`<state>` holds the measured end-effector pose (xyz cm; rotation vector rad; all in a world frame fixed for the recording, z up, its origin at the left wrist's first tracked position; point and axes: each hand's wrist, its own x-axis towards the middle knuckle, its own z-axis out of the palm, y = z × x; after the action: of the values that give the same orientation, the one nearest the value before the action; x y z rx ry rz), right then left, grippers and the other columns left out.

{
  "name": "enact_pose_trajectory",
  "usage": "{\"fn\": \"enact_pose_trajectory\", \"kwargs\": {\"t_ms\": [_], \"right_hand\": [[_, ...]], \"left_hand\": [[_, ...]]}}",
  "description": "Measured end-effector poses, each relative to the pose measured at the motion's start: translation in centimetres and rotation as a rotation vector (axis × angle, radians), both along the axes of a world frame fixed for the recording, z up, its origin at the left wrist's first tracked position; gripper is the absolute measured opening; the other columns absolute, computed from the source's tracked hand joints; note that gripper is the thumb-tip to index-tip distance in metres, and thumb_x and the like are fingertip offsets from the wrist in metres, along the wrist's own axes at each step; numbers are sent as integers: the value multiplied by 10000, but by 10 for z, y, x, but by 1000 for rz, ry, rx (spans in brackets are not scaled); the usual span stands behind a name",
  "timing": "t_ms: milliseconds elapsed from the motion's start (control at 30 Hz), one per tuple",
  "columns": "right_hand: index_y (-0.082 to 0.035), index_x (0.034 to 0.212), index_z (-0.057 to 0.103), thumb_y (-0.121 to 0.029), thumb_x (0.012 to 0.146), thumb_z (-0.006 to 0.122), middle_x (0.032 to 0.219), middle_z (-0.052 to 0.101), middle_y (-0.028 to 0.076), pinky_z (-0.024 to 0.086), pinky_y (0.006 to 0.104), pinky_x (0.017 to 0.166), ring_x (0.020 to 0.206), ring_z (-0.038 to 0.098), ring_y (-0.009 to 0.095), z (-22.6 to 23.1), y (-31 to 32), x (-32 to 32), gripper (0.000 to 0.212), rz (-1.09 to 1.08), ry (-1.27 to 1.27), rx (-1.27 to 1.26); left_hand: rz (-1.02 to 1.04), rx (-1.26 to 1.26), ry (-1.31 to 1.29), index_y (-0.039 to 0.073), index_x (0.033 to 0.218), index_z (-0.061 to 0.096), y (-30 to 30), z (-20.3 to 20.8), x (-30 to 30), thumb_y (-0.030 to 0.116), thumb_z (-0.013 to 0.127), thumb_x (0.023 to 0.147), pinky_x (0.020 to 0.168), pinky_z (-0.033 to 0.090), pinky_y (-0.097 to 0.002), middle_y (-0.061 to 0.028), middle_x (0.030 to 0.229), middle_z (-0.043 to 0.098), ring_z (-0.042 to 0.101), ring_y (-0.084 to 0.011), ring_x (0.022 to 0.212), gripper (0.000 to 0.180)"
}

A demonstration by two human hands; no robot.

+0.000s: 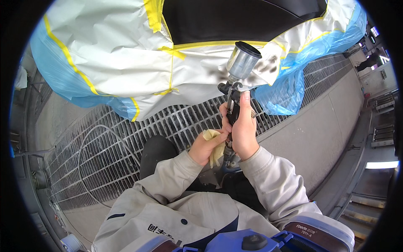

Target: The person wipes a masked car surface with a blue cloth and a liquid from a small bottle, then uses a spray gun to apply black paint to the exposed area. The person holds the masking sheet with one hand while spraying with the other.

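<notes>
My right hand (245, 132) is wrapped round the dark handle of a spray gun (235, 103), thumb pointing up along it. On top of the gun sits a silver paint cup (243, 63) with a black lid, tilted slightly. My left hand (205, 147) is closed on a pale yellow cloth (216, 154), its fingertips at the lower end of the gun's handle. Just beyond the cup lies white masking paper (201, 69) with dark smudges. It frames a glossy black panel (226, 21), edged with yellow tape (218, 43).
Blue plastic film (283, 94) hangs from the covered body at both sides. Below it runs a metal floor grating (105, 155), with a thin hose (84, 140) looping over it. Grey solid floor (310, 126) lies to the right. My dark-clad knee (158, 153) is left of my hands.
</notes>
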<state>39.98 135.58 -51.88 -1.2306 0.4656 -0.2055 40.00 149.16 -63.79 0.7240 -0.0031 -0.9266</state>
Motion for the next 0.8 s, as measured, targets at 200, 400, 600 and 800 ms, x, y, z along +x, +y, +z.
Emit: {"fn": "enact_pose_trajectory", "kwargs": {"t_ms": [200, 400, 600, 800], "right_hand": [[-104, 982, 570, -547, 1148, 409, 779, 563, 1, 328, 222, 474, 543, 429, 56, -1, 2, -1, 501, 2, -52, 32], [-59, 926, 587, -619, 1132, 351, 730, 552, 9, 343, 248, 464, 491, 421, 72, -3, 4, 1, 642, -34, -39, -37], [-58, 893, 594, -617, 1131, 355, 705, 554, 12, 340, 254, 463, 485, 421, 78, -1, 5, 1, 653, -47, -32, -62], [-59, 865, 600, -638, 1122, 354, 624, 511, -1, 336, 253, 464, 480, 415, 75, 2, 4, -3, 680, -34, -18, -133]], "left_hand": [[32, -6, -4, 5, 1167, 714, -1, -2, -3, 177, 774, 1012, 825, 546, -276, -34, 1025, 734, 683, -113, 914, 239], [41, -4, 4, 8, 1168, 713, -1, -1, -5, 180, 775, 1013, 832, 545, -276, -32, 1026, 735, 682, -109, 922, 240], [36, -12, 9, -2, 1192, 717, -2, 0, -5, 169, 764, 1020, 856, 545, -280, -41, 1055, 742, 685, -113, 948, 247], [14, -36, 3, -5, 1189, 725, -4, -1, -5, 165, 761, 1022, 882, 544, -289, -51, 1074, 749, 690, -120, 973, 241]]}}
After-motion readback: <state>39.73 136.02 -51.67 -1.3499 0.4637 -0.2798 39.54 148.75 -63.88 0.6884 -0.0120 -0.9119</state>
